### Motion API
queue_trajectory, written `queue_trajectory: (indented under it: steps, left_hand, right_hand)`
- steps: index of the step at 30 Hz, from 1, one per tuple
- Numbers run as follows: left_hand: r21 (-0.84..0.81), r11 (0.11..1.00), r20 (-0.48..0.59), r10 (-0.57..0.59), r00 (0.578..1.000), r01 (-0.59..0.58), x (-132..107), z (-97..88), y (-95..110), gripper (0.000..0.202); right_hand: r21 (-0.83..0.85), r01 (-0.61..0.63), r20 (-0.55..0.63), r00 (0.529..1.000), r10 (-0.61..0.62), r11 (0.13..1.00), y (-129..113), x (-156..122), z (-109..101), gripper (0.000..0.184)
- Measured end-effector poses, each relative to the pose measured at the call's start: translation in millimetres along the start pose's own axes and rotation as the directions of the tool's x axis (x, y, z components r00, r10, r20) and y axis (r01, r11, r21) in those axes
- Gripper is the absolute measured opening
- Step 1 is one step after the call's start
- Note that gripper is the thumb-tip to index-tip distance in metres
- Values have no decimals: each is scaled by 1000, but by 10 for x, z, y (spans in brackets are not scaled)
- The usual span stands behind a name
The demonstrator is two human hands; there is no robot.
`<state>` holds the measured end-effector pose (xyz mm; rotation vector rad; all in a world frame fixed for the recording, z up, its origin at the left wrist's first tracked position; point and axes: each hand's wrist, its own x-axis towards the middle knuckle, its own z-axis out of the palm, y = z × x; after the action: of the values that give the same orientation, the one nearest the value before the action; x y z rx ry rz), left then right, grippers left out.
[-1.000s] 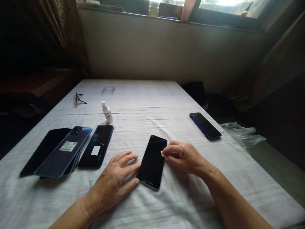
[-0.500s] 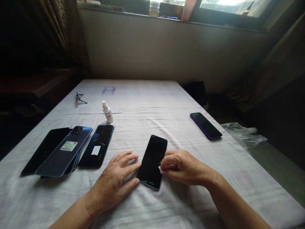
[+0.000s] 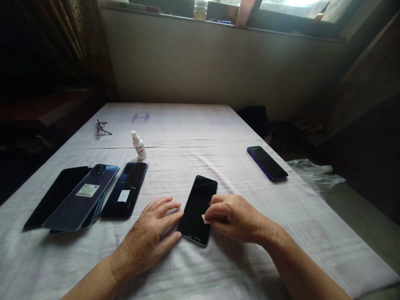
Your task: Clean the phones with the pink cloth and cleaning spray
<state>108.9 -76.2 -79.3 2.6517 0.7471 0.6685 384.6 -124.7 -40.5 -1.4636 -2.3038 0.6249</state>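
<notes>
A black phone (image 3: 196, 204) lies screen up on the white cloth in front of me. My left hand (image 3: 150, 237) rests flat on the cloth, fingers spread, its fingertips against the phone's left edge. My right hand (image 3: 233, 217) is closed in a pinch on a small pale wipe (image 3: 204, 219), which presses on the lower right part of the phone's screen.
At the left lie several dark phones (image 3: 124, 190), two of them stacked (image 3: 81, 198). A small white spray bottle (image 3: 138, 145) and glasses (image 3: 100, 128) sit farther back. A purple-edged phone (image 3: 267, 163) lies at the right near the table's edge (image 3: 318, 196). A wall and window sill stand beyond.
My right hand has slid the wipe down the screen from its upper right edge toward the lower middle. The left hand has stayed put.
</notes>
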Motion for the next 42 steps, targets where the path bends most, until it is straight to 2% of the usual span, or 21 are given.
queue_trajectory:
  steps: [5, 12, 19, 21, 25, 27, 29, 33, 35, 42]
  left_hand:
    - [-7, 1000, 2, -3, 1000, 3, 13, -10, 18, 39]
    - [-13, 1000, 2, -9, 1000, 9, 13, -5, 21, 40]
    - [-4, 1000, -8, 9, 1000, -9, 16, 1, 14, 39]
    - [-4, 1000, -1, 4, 1000, -4, 14, 4, 12, 39]
    - [-12, 1000, -3, -15, 1000, 14, 3, 16, 8, 39]
    - [-17, 1000, -7, -19, 1000, 19, -2, 19, 6, 39]
    - [-20, 1000, -5, -19, 1000, 19, -1, 16, 6, 39]
    - [-21, 1000, 7, -15, 1000, 16, 5, 4, 7, 40]
    - [-20, 1000, 6, -18, 1000, 18, 5, 6, 8, 41]
    - [-23, 998, 8, -54, 999, 54, 5, 18, 14, 29]
  right_hand:
    - [-94, -108, -124, 988, 96, 990, 64, 7, 5, 15]
    - [-7, 26, -25, 999, -26, 1000, -50, 6, 45, 20]
    - [-142, -118, -187, 978, 90, 983, -34, 72, 119, 18]
    - [-135, -76, -194, 980, 49, 988, -54, 73, 147, 19]
    - [-72, 92, -121, 988, -100, 993, -117, 52, 183, 22]
    - [-69, 120, -98, 987, -127, 990, -136, 51, 188, 22]
    - [-96, 91, -111, 989, -101, 991, -136, 63, 190, 20]
    - [-185, -76, -227, 973, 33, 980, -97, 102, 201, 17]
    - [-196, -106, -259, 964, 53, 975, -86, 109, 212, 18]
    - [-84, 142, -141, 978, -153, 986, -171, 83, 266, 21]
